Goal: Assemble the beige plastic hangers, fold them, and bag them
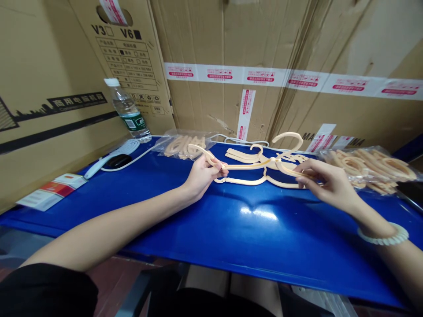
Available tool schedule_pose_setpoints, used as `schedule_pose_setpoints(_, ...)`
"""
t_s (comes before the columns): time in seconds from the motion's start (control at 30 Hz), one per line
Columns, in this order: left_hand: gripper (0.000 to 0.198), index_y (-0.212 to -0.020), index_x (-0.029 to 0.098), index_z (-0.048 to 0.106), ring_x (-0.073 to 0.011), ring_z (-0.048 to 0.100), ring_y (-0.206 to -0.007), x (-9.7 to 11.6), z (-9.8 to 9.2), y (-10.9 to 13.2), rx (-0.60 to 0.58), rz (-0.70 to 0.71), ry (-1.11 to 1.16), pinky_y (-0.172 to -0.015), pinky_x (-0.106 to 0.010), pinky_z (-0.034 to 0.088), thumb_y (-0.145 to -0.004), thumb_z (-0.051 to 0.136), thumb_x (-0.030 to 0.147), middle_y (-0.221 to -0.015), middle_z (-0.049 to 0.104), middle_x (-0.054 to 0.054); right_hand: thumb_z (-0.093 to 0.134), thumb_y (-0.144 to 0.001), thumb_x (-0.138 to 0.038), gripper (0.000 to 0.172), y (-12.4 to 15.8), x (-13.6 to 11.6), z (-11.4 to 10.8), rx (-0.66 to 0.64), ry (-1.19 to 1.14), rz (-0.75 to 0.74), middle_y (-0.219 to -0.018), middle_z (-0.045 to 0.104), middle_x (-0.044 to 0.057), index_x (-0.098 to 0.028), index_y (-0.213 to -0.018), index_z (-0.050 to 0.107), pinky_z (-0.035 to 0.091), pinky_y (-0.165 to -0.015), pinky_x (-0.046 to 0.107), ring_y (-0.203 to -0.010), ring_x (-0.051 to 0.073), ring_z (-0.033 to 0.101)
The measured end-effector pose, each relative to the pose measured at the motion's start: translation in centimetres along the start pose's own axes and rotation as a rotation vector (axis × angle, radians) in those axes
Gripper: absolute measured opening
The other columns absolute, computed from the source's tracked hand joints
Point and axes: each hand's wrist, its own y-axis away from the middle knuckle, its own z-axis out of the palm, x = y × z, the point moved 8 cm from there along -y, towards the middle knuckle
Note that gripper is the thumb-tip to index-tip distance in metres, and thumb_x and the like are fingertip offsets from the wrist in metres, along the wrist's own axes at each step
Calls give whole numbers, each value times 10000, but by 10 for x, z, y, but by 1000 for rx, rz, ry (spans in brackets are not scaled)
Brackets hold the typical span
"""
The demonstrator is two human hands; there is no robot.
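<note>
A cream-coloured plastic clothes hanger is held up over the table between my two hands, with its hook curving up and to the right. My left hand pinches it at its left part, where a curved end piece sticks up past the fingers. My right hand has its fingers closed on the right arm of the same hanger. Just behind and below, more cream hangers lie on the table, partly hidden by the held one.
The blue table carries clear bags of cream hanger parts, a left bag and a right bag. At back left stand a water bottle, a white brush-like object, a black mouse and a printed card. Cardboard boxes wall the back.
</note>
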Motion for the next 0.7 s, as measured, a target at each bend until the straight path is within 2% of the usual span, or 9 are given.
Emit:
schedule_pose_setpoints(0.33,250,-719,156,485,-120,622,-579,-11,1,0,-66,-115,24,-643,-286,523,-689,615,-56,-670,604,25,626,-903,-393,156,2,-1,-5,44,68,33,-810,690,67,-242,-935,650,552,-557,335,-637,218,673)
schedule_pose_setpoints(0.47,214,-720,143,519,-125,652,-645,-13,-2,-1,-17,-124,63,-688,-291,561,-765,671,0,-730,640,-10,618,-913,-415,183,2,-1,-2,26,67,58,-736,690,51,-242,-965,646,529,-532,328,-593,211,653)
schedule_pose_setpoints(0.6,224,-727,139,547,-135,717,-770,-13,-2,5,76,-134,150,-798,-273,595,-808,706,4,-814,685,-26,626,-926,-423,205,0,1,-2,22,-63,125,-648,642,4,-234,-1007,620,508,-496,297,-521,178,630)
schedule_pose_setpoints(0.7,142,-796,131,610,-123,732,-774,-12,1,12,124,-156,168,-754,-209,594,-865,690,37,-896,731,-57,661,-906,-440,234,0,3,-5,55,-167,196,-639,623,-8,-224,-979,613,499,-470,280,-506,165,625)
